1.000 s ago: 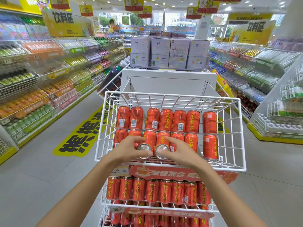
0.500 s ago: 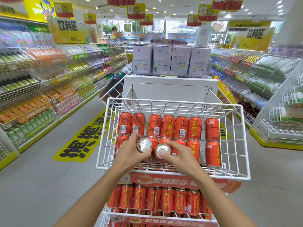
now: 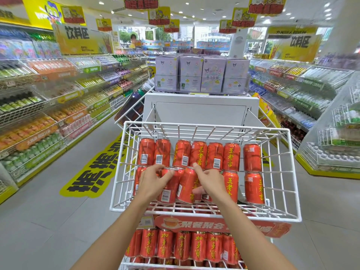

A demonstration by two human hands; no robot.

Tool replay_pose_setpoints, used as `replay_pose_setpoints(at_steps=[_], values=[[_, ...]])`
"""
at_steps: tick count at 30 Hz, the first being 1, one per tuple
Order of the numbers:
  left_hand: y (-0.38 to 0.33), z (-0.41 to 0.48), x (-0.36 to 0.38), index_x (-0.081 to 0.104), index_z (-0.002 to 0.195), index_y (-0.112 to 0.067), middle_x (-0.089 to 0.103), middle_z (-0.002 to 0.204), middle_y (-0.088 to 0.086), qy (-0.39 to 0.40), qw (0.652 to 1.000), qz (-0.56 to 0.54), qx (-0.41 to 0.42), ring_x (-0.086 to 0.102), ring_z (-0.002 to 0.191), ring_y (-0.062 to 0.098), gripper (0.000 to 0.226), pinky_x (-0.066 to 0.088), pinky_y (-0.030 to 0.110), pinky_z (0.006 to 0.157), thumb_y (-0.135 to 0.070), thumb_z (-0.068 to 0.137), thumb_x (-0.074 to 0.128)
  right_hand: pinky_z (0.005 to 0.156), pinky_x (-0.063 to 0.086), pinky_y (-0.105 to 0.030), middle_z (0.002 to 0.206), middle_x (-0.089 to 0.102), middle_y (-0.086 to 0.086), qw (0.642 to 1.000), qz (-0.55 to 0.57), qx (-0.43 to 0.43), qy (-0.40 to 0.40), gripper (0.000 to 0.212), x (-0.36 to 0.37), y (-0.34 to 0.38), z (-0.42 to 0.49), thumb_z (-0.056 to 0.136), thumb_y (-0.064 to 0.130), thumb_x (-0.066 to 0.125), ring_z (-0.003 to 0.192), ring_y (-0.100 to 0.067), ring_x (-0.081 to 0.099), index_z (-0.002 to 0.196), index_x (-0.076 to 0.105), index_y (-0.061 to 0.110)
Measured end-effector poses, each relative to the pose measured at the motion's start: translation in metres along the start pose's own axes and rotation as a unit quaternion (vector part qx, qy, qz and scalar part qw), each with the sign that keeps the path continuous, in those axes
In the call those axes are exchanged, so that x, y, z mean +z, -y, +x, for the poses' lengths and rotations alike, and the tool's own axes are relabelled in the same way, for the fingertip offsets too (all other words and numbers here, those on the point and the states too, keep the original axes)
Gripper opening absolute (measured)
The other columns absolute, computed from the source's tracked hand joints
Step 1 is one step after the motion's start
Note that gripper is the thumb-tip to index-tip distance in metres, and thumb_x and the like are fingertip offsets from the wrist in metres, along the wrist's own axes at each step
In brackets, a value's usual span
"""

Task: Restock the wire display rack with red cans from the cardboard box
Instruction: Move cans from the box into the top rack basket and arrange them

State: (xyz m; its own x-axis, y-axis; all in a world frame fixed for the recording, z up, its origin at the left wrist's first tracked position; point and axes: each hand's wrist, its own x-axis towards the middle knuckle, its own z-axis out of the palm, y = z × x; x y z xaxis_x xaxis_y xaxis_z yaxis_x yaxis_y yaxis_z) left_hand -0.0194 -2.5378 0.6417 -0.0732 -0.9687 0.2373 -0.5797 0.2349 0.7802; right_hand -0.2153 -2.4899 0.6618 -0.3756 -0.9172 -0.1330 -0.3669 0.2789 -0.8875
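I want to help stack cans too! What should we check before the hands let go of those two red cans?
1. Left hand has its fingers round the left can: ok.
2. Right hand has its fingers round the right can: ok.
3. Both cans are inside the wire basket: ok.
4. Cans lie the same way as the back row: ok.
5. Cans touch the basket floor: cannot tell.
6. Spot underneath is free: cannot tell, hands hide it.

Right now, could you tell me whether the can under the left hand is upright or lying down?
Lying down: the can held by the left hand lies lengthwise in the wire basket, barcode facing up.
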Motion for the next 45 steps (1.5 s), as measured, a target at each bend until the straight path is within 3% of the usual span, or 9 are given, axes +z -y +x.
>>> replay_pose_setpoints(at_steps=[4,8,17,21,24,29,32,38,45], values=[[0.007,0.004,0.005,0.075,0.119,-0.013,0.076,0.110,-0.002,-0.030,0.999,-0.006,-0.037,0.070,0.105,0.019,0.053,0.056,0.037,0.089,-0.056,0.088,0.072,0.073,0.059,-0.033,0.056,0.072,-0.005,0.996,-0.070,-0.050,0.004,0.065,0.006,-0.010,0.005,0.085,0.069,0.068,0.060,-0.008,0.074,0.077,0.066,0.005],[0.002,0.003,0.010,0.075,0.095,-0.018,0.071,0.082,-0.008,-0.059,0.997,0.002,-0.052,0.070,0.085,0.018,0.037,0.057,0.037,0.078,-0.055,0.090,0.070,0.069,0.063,-0.052,0.069,0.075,-0.016,0.993,-0.079,-0.083,-0.004,0.071,0.010,-0.010,0.011,0.079,0.065,0.079,0.052,-0.010,0.073,0.083,0.068,-0.006],[-0.001,-0.001,0.013,0.065,0.088,-0.015,0.069,0.086,-0.001,-0.061,0.996,0.051,-0.046,0.064,0.084,0.024,0.045,0.054,0.045,0.078,-0.060,0.091,0.066,0.046,0.050,-0.027,0.055,0.068,0.000,0.983,-0.133,-0.113,-0.057,0.056,0.015,-0.008,-0.002,0.086,0.063,0.073,0.045,-0.008,0.069,0.065,0.057,0.014],[-0.002,0.001,0.009,0.063,0.083,-0.016,0.065,0.078,-0.003,-0.045,0.996,0.063,-0.052,0.061,0.077,0.021,0.047,0.041,0.036,0.065,-0.062,0.089,0.067,0.060,0.060,-0.032,0.051,0.068,0.001,0.980,-0.153,-0.113,-0.053,0.058,0.013,-0.005,-0.005,0.086,0.068,0.069,0.048,-0.009,0.070,0.066,0.065,0.014],[-0.004,-0.006,0.000,0.067,0.089,-0.017,0.066,0.080,-0.006,-0.013,0.997,0.071,-0.028,0.064,0.079,0.019,0.047,0.047,0.036,0.067,-0.064,0.089,0.065,0.068,0.060,-0.044,0.059,0.068,0.001,0.967,-0.208,-0.137,-0.059,0.071,0.009,-0.006,-0.010,0.082,0.083,0.053,0.061,-0.017,0.069,0.068,0.067,0.014],[-0.014,-0.038,-0.029,0.067,0.111,-0.009,0.070,0.101,0.006,0.020,0.975,0.196,0.107,0.065,0.098,0.028,0.047,0.052,0.044,0.084,-0.053,0.095,0.064,0.097,0.053,-0.048,0.126,0.067,-0.009,0.925,-0.307,-0.223,-0.026,0.062,-0.006,0.001,-0.048,0.097,0.065,0.051,0.118,-0.030,0.062,0.132,0.060,0.014],[-0.028,-0.067,-0.048,0.063,0.121,-0.010,0.066,0.113,0.009,0.081,0.936,0.290,0.183,0.062,0.108,0.030,0.053,0.051,0.045,0.088,-0.057,0.098,0.055,0.107,0.047,-0.050,0.144,0.055,-0.011,0.891,-0.366,-0.268,0.009,0.071,-0.012,0.001,-0.076,0.098,0.065,0.048,0.134,-0.033,0.050,0.150,0.045,0.016],[-0.042,-0.137,-0.058,0.060,0.130,-0.014,0.065,0.116,0.008,0.105,0.906,0.337,0.233,0.060,0.112,0.030,0.054,0.052,0.047,0.090,-0.058,0.099,0.054,0.118,0.036,-0.046,0.154,0.044,-0.017,0.849,-0.407,-0.334,0.036,0.071,-0.024,-0.017,-0.141,0.100,0.054,0.056,0.144,-0.036,0.037,0.156,0.040,0.012],[-0.015,-0.210,-0.067,0.062,0.130,-0.016,0.065,0.119,0.005,0.125,0.910,0.298,0.259,0.061,0.112,0.029,0.048,0.053,0.046,0.088,-0.053,0.100,0.056,0.118,0.038,-0.047,0.157,0.042,-0.011,0.853,-0.420,-0.308,0.038,0.072,-0.019,-0.058,-0.208,0.101,0.056,0.053,0.146,-0.031,0.036,0.156,0.038,0.013]])
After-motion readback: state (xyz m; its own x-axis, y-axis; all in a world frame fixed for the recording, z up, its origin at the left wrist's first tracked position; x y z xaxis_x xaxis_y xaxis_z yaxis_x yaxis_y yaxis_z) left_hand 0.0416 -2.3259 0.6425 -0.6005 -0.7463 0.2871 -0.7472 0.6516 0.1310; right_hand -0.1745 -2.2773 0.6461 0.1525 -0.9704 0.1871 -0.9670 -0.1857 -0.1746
